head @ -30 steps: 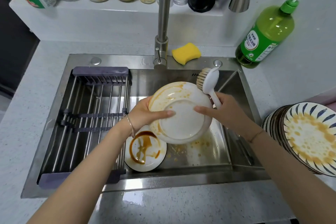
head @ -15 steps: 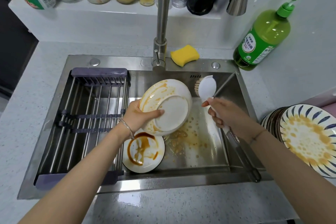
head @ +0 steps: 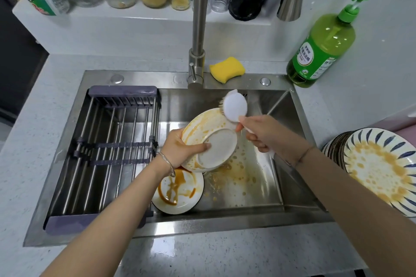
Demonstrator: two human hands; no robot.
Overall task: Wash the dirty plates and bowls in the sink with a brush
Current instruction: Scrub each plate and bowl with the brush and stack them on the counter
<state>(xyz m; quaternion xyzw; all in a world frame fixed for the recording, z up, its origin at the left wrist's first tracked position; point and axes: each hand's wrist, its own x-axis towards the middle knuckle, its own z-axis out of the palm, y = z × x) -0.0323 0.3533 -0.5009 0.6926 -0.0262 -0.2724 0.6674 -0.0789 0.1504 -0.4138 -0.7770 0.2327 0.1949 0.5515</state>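
Brush [head: 235, 108] handle: lying mostly hidden inside the right hand [head: 262, 134] gripping it. Stained plate [head: 180, 195], just under the grip of the left hand [head: 180, 150]: being overlapped by the held plate [head: 221, 150] and the wrist. Plate stack [head: 380, 168], well right of the brush grip: running off the view's right edge.

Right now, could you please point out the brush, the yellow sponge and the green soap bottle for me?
brush [head: 235, 108], head view, white back of its head.
yellow sponge [head: 227, 69], head view, middle of its top face.
green soap bottle [head: 324, 50], head view, middle of its body.
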